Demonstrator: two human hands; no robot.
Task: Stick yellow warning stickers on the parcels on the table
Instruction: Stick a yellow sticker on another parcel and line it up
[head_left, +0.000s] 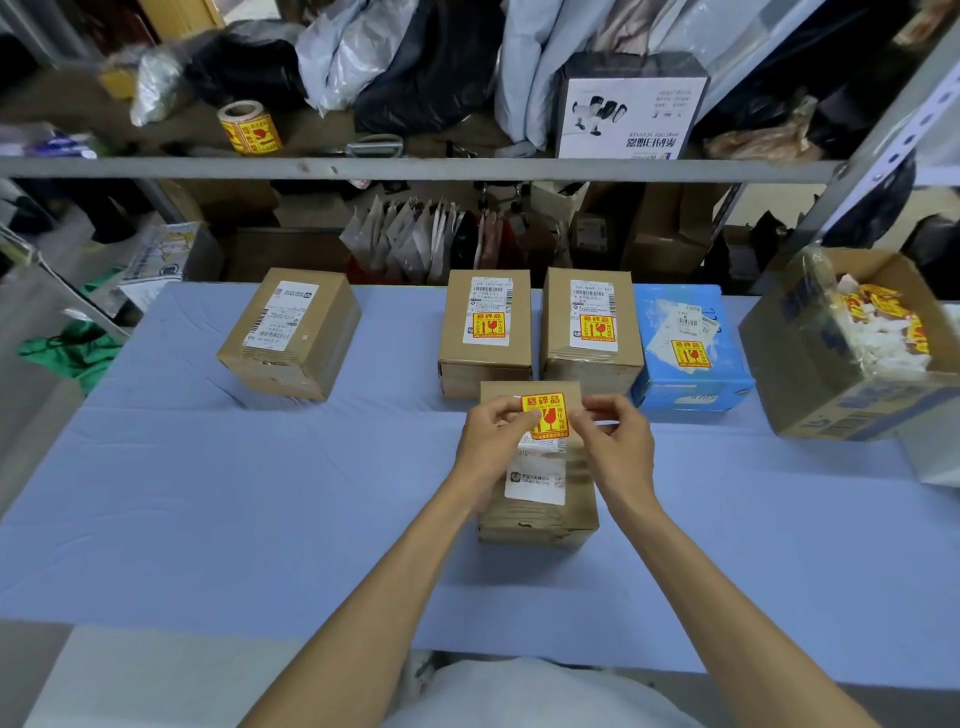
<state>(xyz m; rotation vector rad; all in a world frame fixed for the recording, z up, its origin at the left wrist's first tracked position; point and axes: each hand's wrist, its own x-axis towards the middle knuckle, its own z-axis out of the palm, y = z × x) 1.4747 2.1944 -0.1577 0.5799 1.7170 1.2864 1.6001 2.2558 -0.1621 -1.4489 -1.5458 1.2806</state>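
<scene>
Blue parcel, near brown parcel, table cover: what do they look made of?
Blue parcel: looks like printed cardboard, smooth with a slight sheen; torn white label remnants on top.
Near brown parcel: plain kraft cardboard, matte; seemingly clear tape across its near edge.
Table cover: probably thin fabric or nonwoven sheet, matte light blue, with fold creases.

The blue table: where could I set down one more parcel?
Bare cloth on the blue table lies left of the near brown cardboard parcel, in front of the unstickered brown parcel, and at near right before the open cardboard box. Crowded: the back row from the middle stickered brown parcel to the blue parcel.
</scene>
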